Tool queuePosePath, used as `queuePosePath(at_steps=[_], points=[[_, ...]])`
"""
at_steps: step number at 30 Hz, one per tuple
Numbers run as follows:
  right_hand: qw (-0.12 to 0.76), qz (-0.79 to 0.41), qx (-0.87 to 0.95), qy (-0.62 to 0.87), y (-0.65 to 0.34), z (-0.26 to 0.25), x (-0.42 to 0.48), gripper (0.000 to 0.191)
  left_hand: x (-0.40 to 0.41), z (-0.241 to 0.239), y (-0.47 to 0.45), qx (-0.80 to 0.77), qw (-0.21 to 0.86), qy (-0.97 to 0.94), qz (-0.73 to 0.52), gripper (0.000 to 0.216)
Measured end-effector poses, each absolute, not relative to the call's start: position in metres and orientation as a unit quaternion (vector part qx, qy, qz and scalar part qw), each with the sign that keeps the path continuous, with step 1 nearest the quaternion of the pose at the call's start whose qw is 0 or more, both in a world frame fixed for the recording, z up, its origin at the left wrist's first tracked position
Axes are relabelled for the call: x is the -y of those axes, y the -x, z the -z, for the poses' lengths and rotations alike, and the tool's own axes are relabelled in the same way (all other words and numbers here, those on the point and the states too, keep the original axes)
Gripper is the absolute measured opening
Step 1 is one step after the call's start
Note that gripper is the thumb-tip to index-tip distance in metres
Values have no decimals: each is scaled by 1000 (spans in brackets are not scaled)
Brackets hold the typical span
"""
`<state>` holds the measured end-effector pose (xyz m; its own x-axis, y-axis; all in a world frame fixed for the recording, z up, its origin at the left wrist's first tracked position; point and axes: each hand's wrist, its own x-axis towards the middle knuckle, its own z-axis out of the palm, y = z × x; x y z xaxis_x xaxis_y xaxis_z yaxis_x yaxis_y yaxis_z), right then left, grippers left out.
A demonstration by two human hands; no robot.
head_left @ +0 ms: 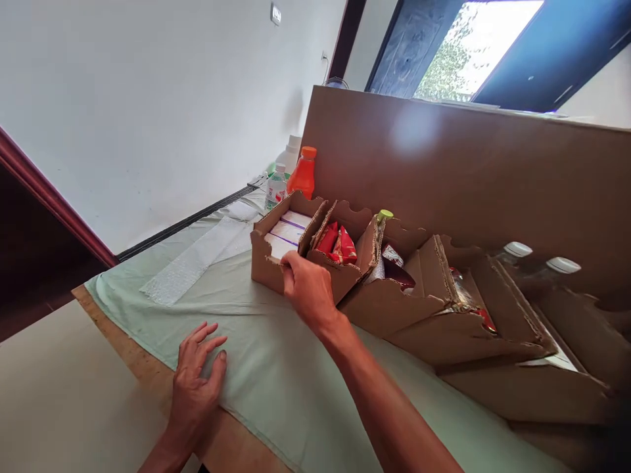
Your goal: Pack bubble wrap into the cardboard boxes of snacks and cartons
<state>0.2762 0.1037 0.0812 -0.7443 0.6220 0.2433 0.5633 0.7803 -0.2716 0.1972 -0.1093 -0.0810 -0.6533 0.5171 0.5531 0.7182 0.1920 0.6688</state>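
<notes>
My right hand (309,288) reaches across to the leftmost cardboard box (266,263), its fingers closed on the front edge near the corner. White packs (286,231) with purple lines lie inside that box. Just to its right, a second cardboard box (340,282) holds red snack packets (337,243); my right hand partly covers its front. My left hand (197,371) is near the front edge of the table, open with fingers spread, and holds nothing. Beneath it is a pale green cloth (256,368).
More cardboard boxes (394,309) run rightward, with wrapped items inside. A large cardboard panel (444,171) stands behind. Beyond the left box are an orange bottle (302,174), a clear bottle (276,189) and a white jug (290,154). Bubble wrap (192,263) lies on the cloth.
</notes>
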Motion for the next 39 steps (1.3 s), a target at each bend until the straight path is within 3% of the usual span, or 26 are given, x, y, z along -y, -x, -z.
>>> queuePosePath(at_steps=[4,8,12,14,17,19,22,28,35,39], points=[[185,-115,946,240,-323,-70,-62,17,115,81,-193,775,58,320,541,25],[287,-181,923,180,-402,-72,-31,19,124,75,-190,740,-50,218,635,49],[333,-213,872,288,-490,-68,-33,11,128,52,-201,680,-135,227,684,75],[368,-220,826,365,-530,-58,-33,20,129,40,-214,652,-173,283,682,81],[364,-258,797,407,-574,-35,-15,49,137,35,-236,649,-245,331,639,75],[312,-292,818,386,-583,-16,8,66,145,42,-245,671,-275,332,604,68],[293,-302,823,380,-567,12,39,80,151,59,-249,702,-293,308,572,70],[416,-213,763,446,-555,20,25,55,99,48,-283,659,-297,351,596,61],[404,-265,672,561,-610,14,-37,53,-8,34,-340,586,-341,492,546,55],[383,-334,642,574,-623,41,-39,55,-3,44,-345,606,-349,505,506,57]])
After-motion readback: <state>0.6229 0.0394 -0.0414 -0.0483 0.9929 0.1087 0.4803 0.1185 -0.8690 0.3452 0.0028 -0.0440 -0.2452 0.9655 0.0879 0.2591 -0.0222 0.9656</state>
